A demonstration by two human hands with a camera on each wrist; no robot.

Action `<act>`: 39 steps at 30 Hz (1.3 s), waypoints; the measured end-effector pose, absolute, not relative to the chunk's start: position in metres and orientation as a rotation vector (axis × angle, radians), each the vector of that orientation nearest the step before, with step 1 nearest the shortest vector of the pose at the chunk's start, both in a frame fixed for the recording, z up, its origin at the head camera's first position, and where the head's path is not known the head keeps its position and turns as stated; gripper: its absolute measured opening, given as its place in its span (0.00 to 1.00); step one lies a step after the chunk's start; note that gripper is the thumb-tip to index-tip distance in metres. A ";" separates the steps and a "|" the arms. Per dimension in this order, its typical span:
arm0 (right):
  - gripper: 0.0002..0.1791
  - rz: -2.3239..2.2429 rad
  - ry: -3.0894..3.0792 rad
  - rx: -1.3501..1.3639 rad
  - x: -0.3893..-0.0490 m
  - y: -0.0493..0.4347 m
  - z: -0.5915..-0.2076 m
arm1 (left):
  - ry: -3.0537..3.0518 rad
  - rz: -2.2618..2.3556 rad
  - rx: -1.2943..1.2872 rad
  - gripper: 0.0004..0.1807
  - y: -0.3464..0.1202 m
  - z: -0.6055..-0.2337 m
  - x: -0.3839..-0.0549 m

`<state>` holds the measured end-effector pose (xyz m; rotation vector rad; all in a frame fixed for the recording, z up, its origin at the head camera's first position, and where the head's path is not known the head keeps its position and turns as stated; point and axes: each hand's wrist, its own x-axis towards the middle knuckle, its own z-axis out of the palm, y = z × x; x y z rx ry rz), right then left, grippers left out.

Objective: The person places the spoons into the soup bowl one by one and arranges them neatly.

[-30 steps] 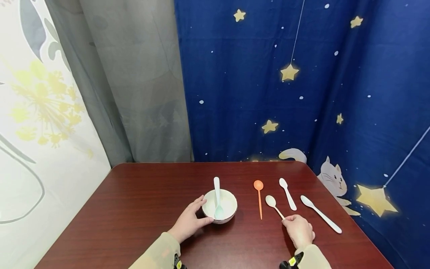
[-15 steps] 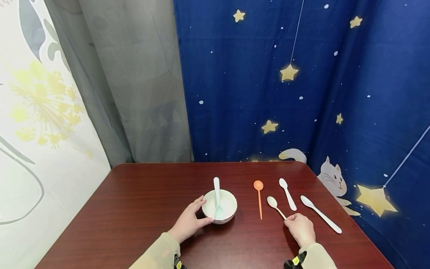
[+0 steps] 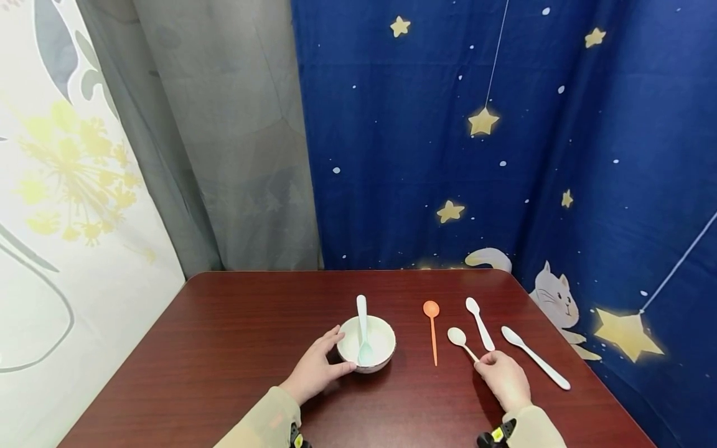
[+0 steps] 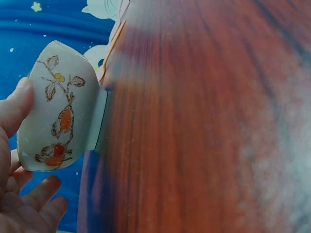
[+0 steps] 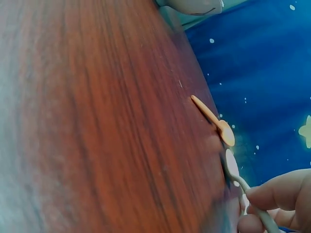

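A white bowl (image 3: 384, 341) with a printed branch of orange fruit on its outside, seen in the left wrist view, stands on the table. My left hand (image 3: 315, 372) holds its left side, thumb at the near rim and a finger at the far side. A pale green spoon (image 3: 362, 323) leans inside the bowl, its handle sticking out past the far rim. On the right, my right hand (image 3: 506, 379) pinches the handle end of a cream spoon (image 3: 457, 336) between thumb and finger. The spoon's bowl end points away toward the back left.
An orange spoon (image 3: 432, 323) lies between the bowl and the right hand. Two white spoons rest beyond and right of that hand: a shorter one (image 3: 479, 323) and a longer one (image 3: 536, 357). Curtains (image 3: 403, 155) hang behind the dark red table (image 3: 252, 323).
My right hand has shifted slightly right with the cream spoon, whose tip has moved away from the orange spoon. The left hand and bowl have stayed in place.
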<state>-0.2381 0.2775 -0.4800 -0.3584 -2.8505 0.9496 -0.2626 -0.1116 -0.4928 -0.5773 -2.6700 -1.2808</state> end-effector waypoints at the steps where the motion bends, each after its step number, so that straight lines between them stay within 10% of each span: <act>1: 0.10 0.968 -2.845 -0.356 -0.238 0.278 -0.480 | -2.665 -1.277 -0.582 0.45 -0.112 -0.493 -0.262; 39: 0.06 2.119 -1.766 -0.631 -0.238 0.269 -0.493 | -2.660 -1.284 -0.586 0.44 -0.111 -0.495 -0.264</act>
